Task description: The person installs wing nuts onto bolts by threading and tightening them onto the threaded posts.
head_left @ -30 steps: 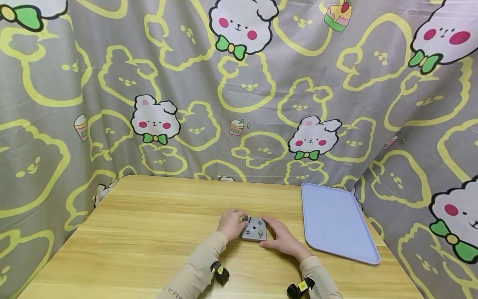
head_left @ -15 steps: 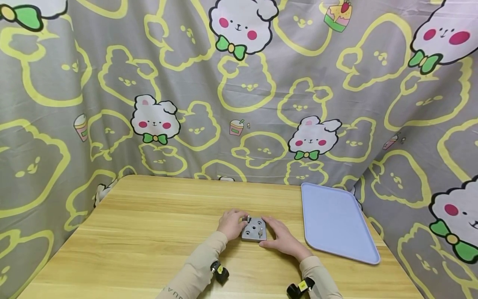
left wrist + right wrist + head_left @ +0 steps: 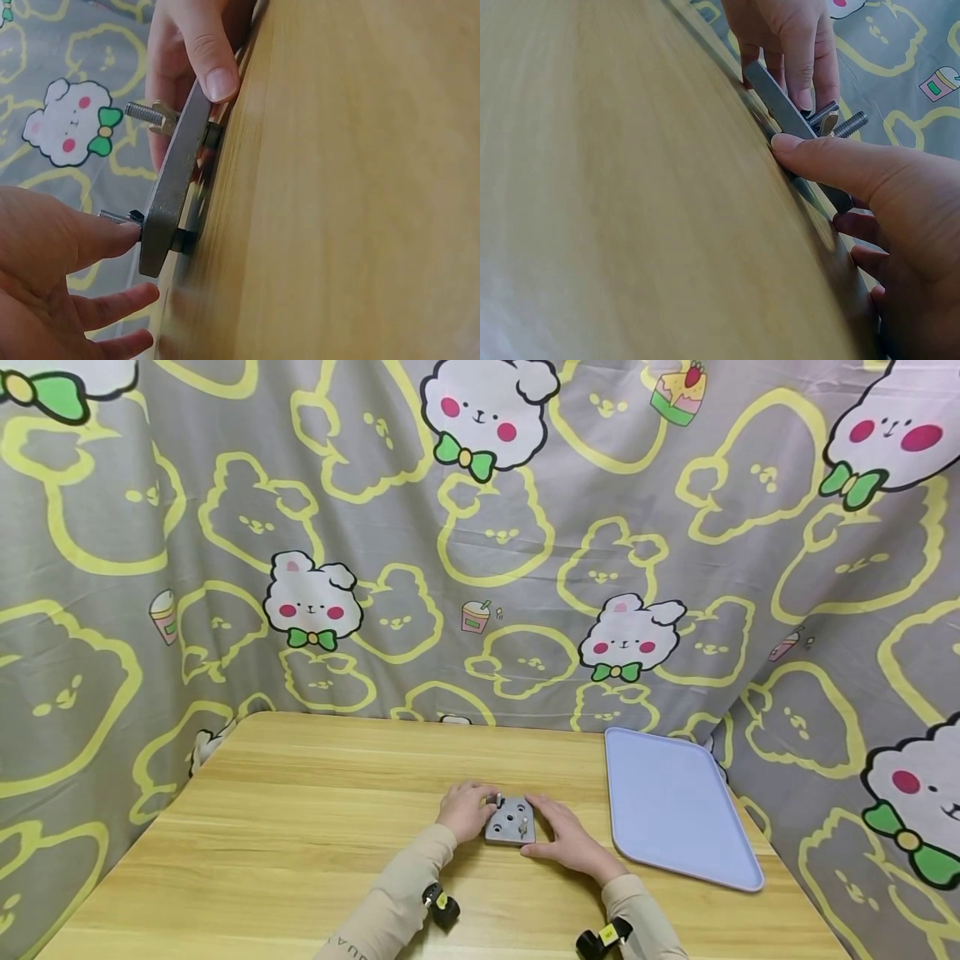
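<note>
A grey metal plate (image 3: 510, 827) with several holes lies between the two hands. Two threaded bolts stand up through it, and their heads (image 3: 182, 241) show beneath the plate in the left wrist view. One bolt (image 3: 142, 113) carries a brass-coloured wing nut (image 3: 163, 120). On the other bolt sits a dark nut (image 3: 136, 217), which the left hand (image 3: 462, 810) pinches at the plate's left corner; its forefinger is partly hidden. The right hand (image 3: 573, 843) grips the plate's right side, its thumb (image 3: 810, 154) on the near edge.
A pale blue tray (image 3: 678, 810) lies at the right of the wooden table (image 3: 300, 802). Patterned grey curtain (image 3: 390, 527) hangs behind and at both sides. Black wrist cameras (image 3: 442, 907) are strapped over the sleeves.
The plate has shifted very slightly to the left. Both hands keep nearly the same places on it.
</note>
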`<state>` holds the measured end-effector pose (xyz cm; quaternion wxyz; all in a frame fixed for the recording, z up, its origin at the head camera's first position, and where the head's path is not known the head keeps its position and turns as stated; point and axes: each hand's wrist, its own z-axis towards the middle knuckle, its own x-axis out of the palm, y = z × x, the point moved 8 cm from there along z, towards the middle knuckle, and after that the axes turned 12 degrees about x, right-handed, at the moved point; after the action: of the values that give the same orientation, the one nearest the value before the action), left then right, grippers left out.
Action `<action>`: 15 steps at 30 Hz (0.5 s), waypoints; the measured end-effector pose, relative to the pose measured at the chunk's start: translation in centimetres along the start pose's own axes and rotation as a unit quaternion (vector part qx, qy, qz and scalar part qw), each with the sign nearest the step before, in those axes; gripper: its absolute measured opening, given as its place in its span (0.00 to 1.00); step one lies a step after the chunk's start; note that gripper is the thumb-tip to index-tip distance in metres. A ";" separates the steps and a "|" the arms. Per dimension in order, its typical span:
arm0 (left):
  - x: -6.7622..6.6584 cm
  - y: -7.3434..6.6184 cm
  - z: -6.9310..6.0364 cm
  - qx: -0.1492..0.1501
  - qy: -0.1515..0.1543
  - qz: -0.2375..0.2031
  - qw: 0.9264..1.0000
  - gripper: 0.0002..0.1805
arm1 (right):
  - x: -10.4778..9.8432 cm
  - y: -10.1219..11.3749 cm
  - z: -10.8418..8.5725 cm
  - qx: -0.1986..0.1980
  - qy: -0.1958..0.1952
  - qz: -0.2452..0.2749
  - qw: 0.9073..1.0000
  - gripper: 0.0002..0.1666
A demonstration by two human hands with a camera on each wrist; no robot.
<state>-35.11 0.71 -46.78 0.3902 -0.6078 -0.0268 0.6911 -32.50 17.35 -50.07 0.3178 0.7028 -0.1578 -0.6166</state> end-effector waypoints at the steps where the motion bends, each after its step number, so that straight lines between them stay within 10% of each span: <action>1: 0.0 0.0 0.0 0.000 0.000 -0.002 1.000 0.14 | 0.0 0.0 0.0 0.000 0.000 0.000 1.000 0.53; 15: -0.4 0.6 0.5 0.017 0.021 -0.085 0.996 0.20 | 0.1 -0.1 0.1 0.002 -0.001 -0.004 1.000 0.53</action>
<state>-35.83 0.29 -46.66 0.4588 -0.6109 -0.0582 0.6426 -32.64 17.37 -50.23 0.3137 0.7034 -0.1564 -0.6183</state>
